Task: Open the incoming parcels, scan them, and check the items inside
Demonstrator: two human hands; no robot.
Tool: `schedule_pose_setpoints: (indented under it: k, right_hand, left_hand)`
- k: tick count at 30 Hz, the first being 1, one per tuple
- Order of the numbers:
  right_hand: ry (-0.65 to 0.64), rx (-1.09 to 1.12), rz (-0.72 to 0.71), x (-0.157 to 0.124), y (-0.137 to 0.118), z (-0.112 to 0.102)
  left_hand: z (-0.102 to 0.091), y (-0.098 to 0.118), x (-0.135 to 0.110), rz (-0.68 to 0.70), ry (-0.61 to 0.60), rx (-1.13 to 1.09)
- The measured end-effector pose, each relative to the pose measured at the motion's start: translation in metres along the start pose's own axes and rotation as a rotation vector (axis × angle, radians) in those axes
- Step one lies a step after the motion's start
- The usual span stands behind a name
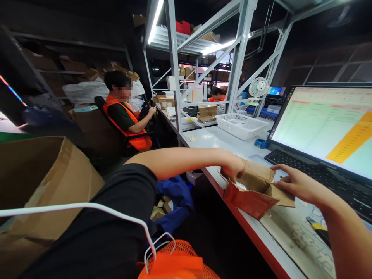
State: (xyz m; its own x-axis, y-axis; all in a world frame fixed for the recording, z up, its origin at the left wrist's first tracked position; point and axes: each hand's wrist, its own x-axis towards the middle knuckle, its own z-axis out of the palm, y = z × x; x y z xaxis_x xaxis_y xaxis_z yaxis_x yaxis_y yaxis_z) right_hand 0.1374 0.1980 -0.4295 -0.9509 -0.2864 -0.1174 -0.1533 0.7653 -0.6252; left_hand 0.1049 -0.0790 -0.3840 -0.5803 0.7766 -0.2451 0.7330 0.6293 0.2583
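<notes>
A small open cardboard box (255, 190) with a red side rests at the near edge of the white workbench (221, 143). My left hand (234, 166) reaches into the box's open top, and its fingers are hidden inside. My right hand (293, 182) grips the box's right flap with the fingers curled over the edge. A worn sheet of cardboard (296, 236) lies under and in front of the box.
A laptop screen (328, 124) and black keyboard (319, 170) stand right of the box. A white basket (240, 124) and blue tape roll (260, 143) sit farther back. A seated person in an orange vest (124, 116) works at left. A large carton (43, 182) stands near left.
</notes>
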Motion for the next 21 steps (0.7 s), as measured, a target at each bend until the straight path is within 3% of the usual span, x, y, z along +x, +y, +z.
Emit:
schedule_pose_setpoints:
  k: [3, 6, 9, 14, 17, 21]
  right_hand:
    - [0.001, -0.022, 0.013, -0.001, 0.007, -0.002]
    - [0.002, -0.037, 0.018, -0.003, 0.011, -0.005]
    - [-0.009, -0.024, 0.019, -0.003, 0.009, -0.006]
    - [-0.043, -0.002, 0.027, -0.003, -0.003, -0.001]
    - [-0.029, -0.039, 0.032, -0.003, -0.005, 0.001]
    - [-0.017, -0.043, 0.027, -0.003, -0.003, 0.001]
  left_hand:
    - [-0.009, 0.028, 0.032, 0.119, -0.125, 0.038]
    - [-0.011, 0.041, 0.049, 0.227, -0.15, 0.023]
    - [-0.002, 0.032, 0.048, 0.277, -0.209, -0.012]
    - [0.027, 0.01, 0.04, 0.169, -0.264, -0.038]
    - [0.04, 0.008, 0.047, 0.163, -0.245, -0.024]
    - [0.047, 0.01, 0.06, 0.141, -0.328, -0.003]
